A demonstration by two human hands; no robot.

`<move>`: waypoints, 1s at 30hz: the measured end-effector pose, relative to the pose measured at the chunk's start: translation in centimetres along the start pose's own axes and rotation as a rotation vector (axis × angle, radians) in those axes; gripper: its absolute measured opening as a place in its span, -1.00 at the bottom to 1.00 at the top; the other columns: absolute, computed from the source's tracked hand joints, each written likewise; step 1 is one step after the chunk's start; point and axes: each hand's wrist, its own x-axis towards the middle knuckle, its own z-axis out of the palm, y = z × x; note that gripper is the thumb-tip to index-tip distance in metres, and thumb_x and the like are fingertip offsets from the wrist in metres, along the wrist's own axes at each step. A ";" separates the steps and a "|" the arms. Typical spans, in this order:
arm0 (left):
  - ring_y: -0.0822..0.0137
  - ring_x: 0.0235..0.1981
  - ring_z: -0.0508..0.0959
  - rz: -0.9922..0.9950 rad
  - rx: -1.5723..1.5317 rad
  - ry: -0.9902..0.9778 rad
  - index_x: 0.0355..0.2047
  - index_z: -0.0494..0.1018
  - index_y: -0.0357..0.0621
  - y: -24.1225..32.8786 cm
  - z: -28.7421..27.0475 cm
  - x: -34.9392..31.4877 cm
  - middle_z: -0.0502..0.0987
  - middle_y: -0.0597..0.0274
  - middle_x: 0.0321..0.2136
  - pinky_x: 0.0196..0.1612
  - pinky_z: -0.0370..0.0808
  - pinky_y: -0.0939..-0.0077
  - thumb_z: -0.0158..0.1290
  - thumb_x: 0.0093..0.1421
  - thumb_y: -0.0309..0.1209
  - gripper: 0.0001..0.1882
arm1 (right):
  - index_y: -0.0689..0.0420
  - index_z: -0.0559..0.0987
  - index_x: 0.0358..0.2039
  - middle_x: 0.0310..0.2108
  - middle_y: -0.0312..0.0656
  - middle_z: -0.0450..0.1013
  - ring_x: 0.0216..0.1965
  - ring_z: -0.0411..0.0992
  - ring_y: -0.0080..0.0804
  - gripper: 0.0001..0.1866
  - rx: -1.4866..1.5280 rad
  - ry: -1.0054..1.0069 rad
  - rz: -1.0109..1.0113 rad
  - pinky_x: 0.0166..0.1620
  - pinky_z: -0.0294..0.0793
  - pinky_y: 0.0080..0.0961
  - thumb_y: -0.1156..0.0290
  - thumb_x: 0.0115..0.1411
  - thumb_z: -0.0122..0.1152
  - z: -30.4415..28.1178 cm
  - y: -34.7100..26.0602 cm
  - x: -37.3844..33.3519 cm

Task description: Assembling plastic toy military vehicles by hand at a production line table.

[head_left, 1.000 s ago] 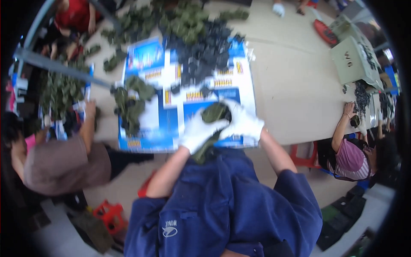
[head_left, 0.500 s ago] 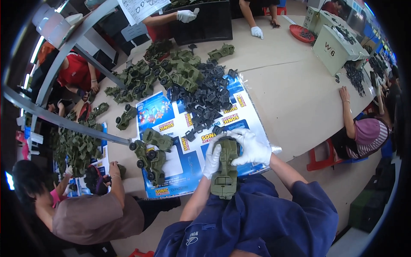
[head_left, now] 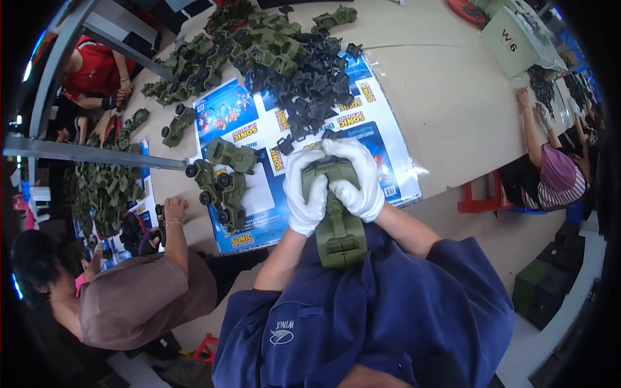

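Note:
Both my white-gloved hands grip a green toy vehicle in front of my chest, over the table's near edge. My left hand wraps its left side, and my right hand wraps the right. Both thumbs press on the vehicle's top, and my fingers curl round its far end, where a dark part shows between them. Just beyond my hands lies a heap of small black plastic parts. Several green toy vehicles with black wheels sit to the left of my left hand.
A printed blue-and-white sheet covers the table under the parts. More green vehicles are piled at the back. A grey metal bar crosses on the left. Co-workers sit left and right; a pale box stands at the far right.
My left hand has moved round the vehicle's far end, and both thumbs now lie on its top. The view has tilted downward, so the table's far side has slipped out of sight.

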 end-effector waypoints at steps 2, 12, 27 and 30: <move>0.06 -0.07 0.52 -0.055 -0.071 0.051 -0.09 0.45 -0.30 -1.0 -0.5 -0.7 0.51 -0.05 -0.12 0.08 0.41 0.26 -0.03 0.24 -0.41 -0.72 | 0.20 0.47 0.03 -0.09 0.03 0.52 -0.16 0.48 0.02 -0.50 -0.006 -0.010 0.023 -0.02 0.41 -0.17 0.28 0.08 0.26 0.8 -0.4 0.2; -0.08 -0.05 0.52 -0.596 0.678 -0.003 -0.06 0.54 -0.09 -16.7 -5.4 -4.2 0.56 -0.12 -0.18 0.02 0.45 0.11 0.11 0.18 0.04 -0.50 | 0.19 0.61 -0.05 -0.16 0.04 0.59 -0.09 0.55 -0.13 -0.50 -0.845 0.044 0.974 0.04 0.48 -0.31 0.07 0.14 0.33 -8.8 12.2 -4.0; 0.11 0.35 0.24 -0.394 1.282 -1.084 0.18 0.41 0.10 -20.8 -14.8 6.2 0.48 0.03 0.12 0.38 0.07 -0.04 0.45 -0.33 0.12 0.01 | 0.12 0.60 -0.12 -0.21 -0.10 0.55 -0.21 0.58 -0.12 -0.63 -1.015 -0.872 0.465 -0.13 0.55 -0.22 0.14 0.17 0.21 16.8 15.3 -1.6; 0.00 0.17 0.46 -0.744 1.018 -1.056 0.27 0.29 0.07 -21.7 -13.9 5.8 0.48 -0.08 0.10 0.24 0.34 0.14 0.43 -0.33 0.19 0.13 | 0.12 0.61 -0.19 -0.31 -0.13 0.53 -0.28 0.57 -0.14 -0.67 -0.930 -0.817 0.399 -0.21 0.53 -0.19 0.15 0.15 0.23 13.9 15.4 -3.3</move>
